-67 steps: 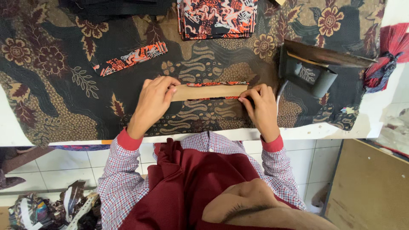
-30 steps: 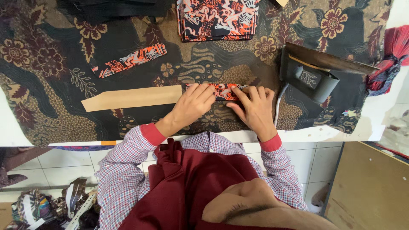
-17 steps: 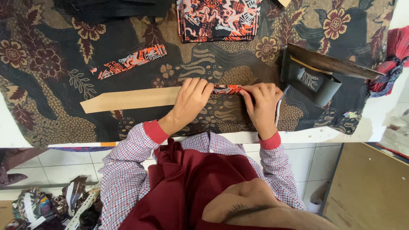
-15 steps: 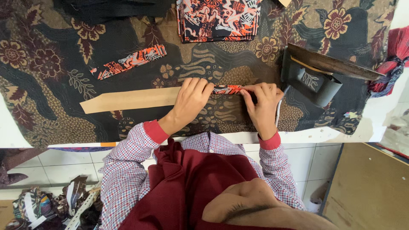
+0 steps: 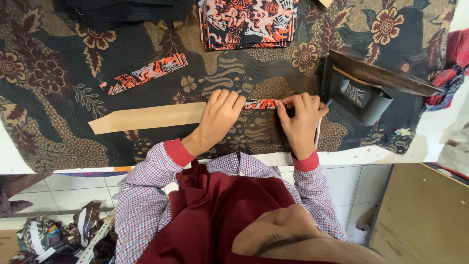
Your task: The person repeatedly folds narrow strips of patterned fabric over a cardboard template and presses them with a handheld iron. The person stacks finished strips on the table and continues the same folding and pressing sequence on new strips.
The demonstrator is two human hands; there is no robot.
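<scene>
A narrow folded strip of orange, black and white patterned fabric (image 5: pixel 260 103) lies on the batik-covered table (image 5: pixel 58 98). My left hand (image 5: pixel 219 116) presses flat on the strip's left end, fingers together. At the strip's right end my right hand (image 5: pixel 299 117) pinches the fabric with its fingertips. A long brown cardboard template (image 5: pixel 146 117) rests just left of my left hand, its right end touching or under my fingers.
A dark flat iron (image 5: pixel 361 83) stands to the right of my right hand, its cord trailing by my wrist. A second folded patterned strip (image 5: pixel 144 73) lies at upper left. A stack of matching fabric pieces (image 5: pixel 246 22) sits at the far edge. Scraps litter the floor (image 5: pixel 53 234).
The cardboard template came out of the strip and now lies to the left. Both hands folded the strip narrower and now hold its two ends.
</scene>
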